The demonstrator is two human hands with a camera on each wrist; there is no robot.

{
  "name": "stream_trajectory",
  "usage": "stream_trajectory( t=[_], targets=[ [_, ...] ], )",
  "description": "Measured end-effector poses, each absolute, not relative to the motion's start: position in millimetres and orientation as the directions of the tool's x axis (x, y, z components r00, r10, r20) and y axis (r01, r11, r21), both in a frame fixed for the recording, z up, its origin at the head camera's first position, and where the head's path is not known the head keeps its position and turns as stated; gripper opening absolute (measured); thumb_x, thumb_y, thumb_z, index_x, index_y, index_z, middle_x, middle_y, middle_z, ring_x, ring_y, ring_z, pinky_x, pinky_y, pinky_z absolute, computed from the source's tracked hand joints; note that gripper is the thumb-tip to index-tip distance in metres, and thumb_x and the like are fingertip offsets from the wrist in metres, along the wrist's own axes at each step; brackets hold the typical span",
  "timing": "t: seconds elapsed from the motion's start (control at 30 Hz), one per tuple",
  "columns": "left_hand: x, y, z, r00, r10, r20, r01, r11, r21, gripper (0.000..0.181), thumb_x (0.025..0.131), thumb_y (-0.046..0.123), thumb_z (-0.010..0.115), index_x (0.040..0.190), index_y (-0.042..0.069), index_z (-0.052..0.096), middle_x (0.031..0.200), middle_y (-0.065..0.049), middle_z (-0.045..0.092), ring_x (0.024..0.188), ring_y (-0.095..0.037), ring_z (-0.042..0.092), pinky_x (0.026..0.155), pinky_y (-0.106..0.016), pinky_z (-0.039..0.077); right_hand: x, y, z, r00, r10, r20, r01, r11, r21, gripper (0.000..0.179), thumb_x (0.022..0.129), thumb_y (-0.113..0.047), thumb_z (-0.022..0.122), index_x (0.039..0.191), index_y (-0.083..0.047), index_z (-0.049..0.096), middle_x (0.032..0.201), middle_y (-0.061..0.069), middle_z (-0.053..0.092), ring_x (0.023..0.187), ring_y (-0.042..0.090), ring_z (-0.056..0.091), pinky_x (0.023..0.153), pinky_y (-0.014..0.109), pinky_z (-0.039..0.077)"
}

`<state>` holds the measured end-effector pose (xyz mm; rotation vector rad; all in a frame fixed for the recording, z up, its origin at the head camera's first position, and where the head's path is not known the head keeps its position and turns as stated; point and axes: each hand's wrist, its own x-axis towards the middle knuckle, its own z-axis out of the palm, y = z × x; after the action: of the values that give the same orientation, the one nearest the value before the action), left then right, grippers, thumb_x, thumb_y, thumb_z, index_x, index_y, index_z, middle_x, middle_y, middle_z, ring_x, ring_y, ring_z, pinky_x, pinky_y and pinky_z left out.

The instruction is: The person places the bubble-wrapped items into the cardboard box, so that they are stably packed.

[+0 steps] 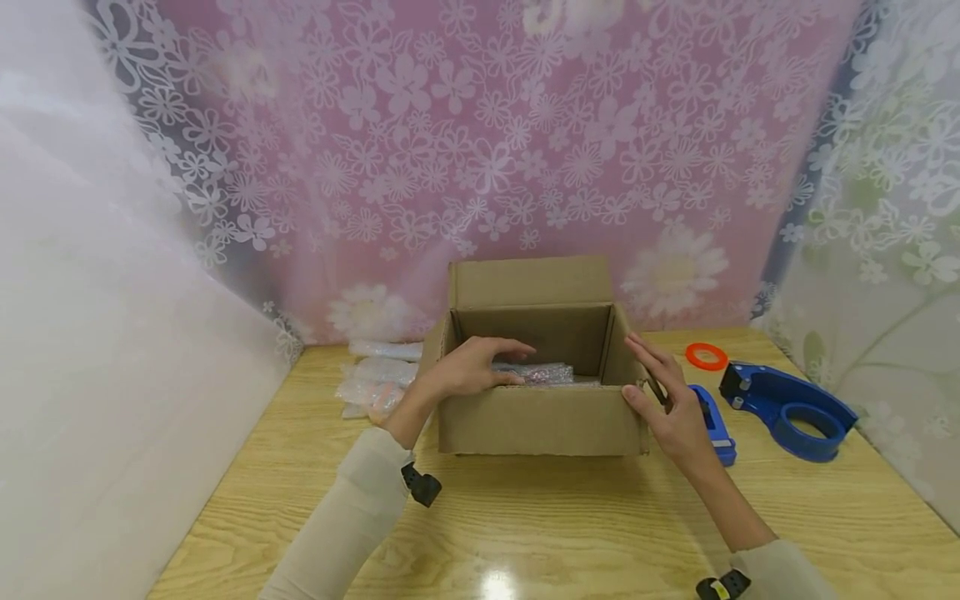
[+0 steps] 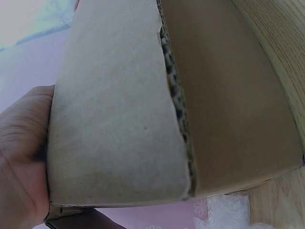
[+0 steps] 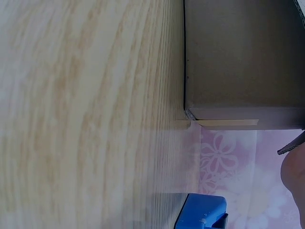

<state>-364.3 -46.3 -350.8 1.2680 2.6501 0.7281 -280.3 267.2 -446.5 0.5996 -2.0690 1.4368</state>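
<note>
The left grip (image 1: pixel 472 367) is spread near bubble wrap (image 1: pixel 543 374); the right grip (image 1: pixel 672 414) holds the corner of the cardboard box (image 1: pixel 540 423). Only the left wrist view shows ragged corrugated edging (image 2: pixel 176 98) nearby.

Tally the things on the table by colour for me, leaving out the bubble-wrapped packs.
Brown: 1, cardboard box
Blue: 2, tape dispenser and a smaller tool partly hidden by the right hand
Orange-red: 1, flat ring
Total: 4
</note>
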Motion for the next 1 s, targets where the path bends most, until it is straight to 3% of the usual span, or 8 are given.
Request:
stream_trajectory(
  t=[0.47,0.73,1.0],
  targets=[
    [-365,-53,-348,-0.634,0.752,0.182,0.716,0.481,0.506,0.048,0.100,0.022,0.072,0.145,0.009,0.061,0.140,-0.007,0.066,0.129,-0.022,0.062,0.108,-0.041,0.050,-283,267,-446,-0.756,-0.055,0.652,-0.629,0.333,-0.702,0.066,0.098,0.005,0.063,0.159,-0.014,0.046,0.166,0.004,0.036,0.151,0.012,0.033,0.113,0.012,0.035],
    [-364,-66,-343,-0.669,0.699,0.253,0.659,0.400,0.637,0.041,0.102,0.028,0.069,0.141,0.017,0.065,0.136,-0.005,0.069,0.121,-0.018,0.067,0.100,-0.035,0.055,-278,262,-441,-0.763,-0.046,0.645,-0.624,0.314,-0.716,0.066,0.097,0.010,0.063,0.158,-0.009,0.045,0.165,0.010,0.036,0.150,0.008,0.034,0.114,0.011,0.033],
    [-365,-98,-330,-0.740,0.613,0.276,0.594,0.403,0.696,0.038,0.103,0.027,0.069,0.140,0.019,0.065,0.134,-0.003,0.068,0.120,-0.015,0.065,0.105,-0.038,0.052,-260,254,-422,-0.774,-0.046,0.632,-0.610,0.323,-0.724,0.060,0.098,0.009,0.062,0.155,0.000,0.047,0.164,0.018,0.036,0.147,0.004,0.036,0.113,0.010,0.034]
  ],
)
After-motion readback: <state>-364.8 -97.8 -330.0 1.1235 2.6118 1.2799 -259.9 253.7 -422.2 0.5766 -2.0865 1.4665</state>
